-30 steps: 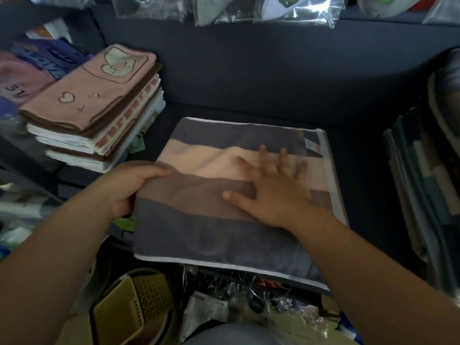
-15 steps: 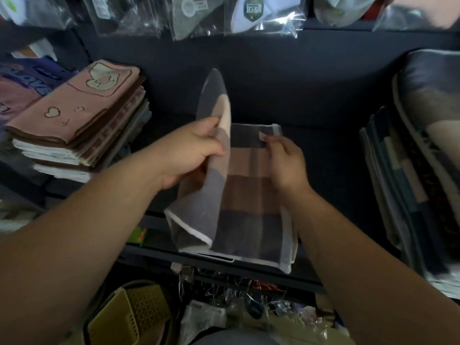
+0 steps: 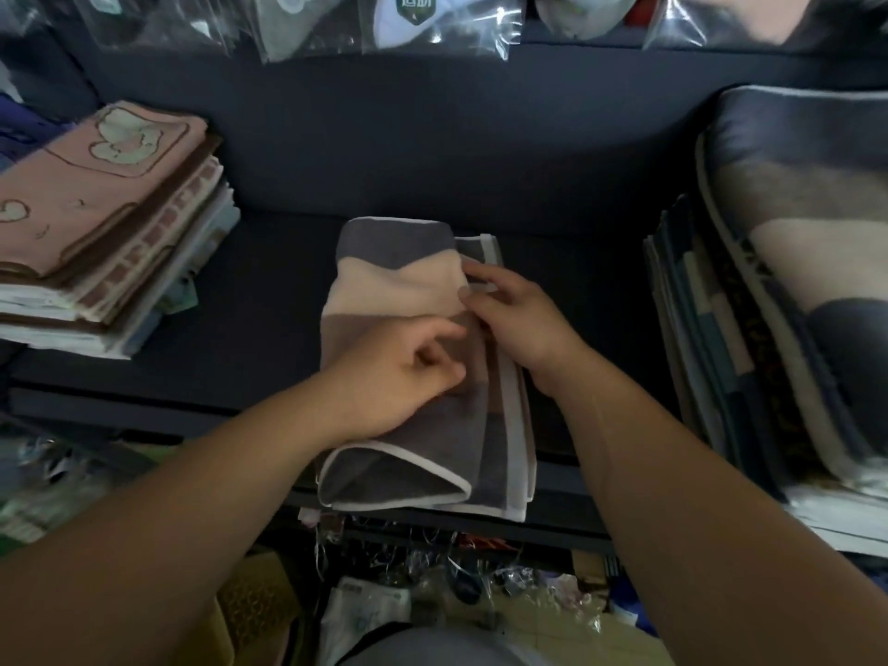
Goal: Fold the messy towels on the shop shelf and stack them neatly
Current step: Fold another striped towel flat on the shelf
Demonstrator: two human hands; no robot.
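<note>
A towel [image 3: 399, 286] banded in grey, beige and brown, with white edging, lies folded into a narrow strip in the middle of the dark shelf [image 3: 269, 305]. Its near end hangs slightly over the shelf's front edge. My left hand [image 3: 399, 377] rests on the top layer with fingers curled loosely. My right hand [image 3: 514, 314] presses on the towel's right edge, fingertips on the fold. A neat stack of folded towels [image 3: 105, 223], pink on top, stands at the left.
A tall pile of towels [image 3: 797, 290] in dark blue, grey and beige fills the right side. Goods in clear plastic bags [image 3: 394, 21] hang above the shelf's back. Below the front edge lie a yellow basket [image 3: 254, 603] and loose packaged items.
The left hand has brought the towel's left half over onto the right half, so the wide towel is now a narrow strip. Both hands now rest on top.
</note>
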